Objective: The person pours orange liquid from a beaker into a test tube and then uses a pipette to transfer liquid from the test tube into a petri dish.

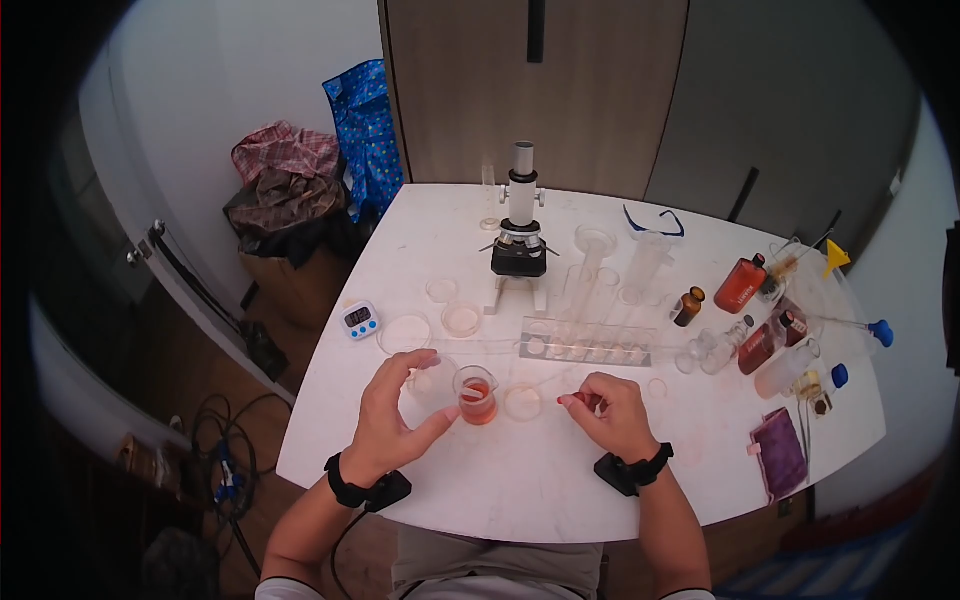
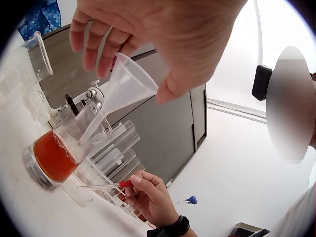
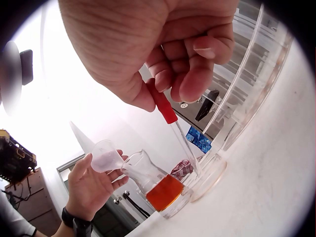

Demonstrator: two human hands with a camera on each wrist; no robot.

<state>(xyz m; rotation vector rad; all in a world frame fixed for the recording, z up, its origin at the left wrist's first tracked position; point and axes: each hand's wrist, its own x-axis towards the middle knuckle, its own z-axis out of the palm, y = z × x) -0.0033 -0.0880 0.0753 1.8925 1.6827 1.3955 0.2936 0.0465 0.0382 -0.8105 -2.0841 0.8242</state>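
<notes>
Gently: the left hand, gripping wide across the translucent plastic funnel, upper centre, needs steadiness; the right hand, narrowly pinching the red-bulbed glass dropper, light pressure.

Black wrist straps, white sleeves

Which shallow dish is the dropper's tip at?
The dish between the flask of orange-red liquid and the right hand; the other dishes sit left of or behind that flask. Dropper.

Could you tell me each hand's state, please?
Left hand: holding the translucent white plastic funnel.
Right hand: closed on the red-topped clear glass dropper.
</notes>
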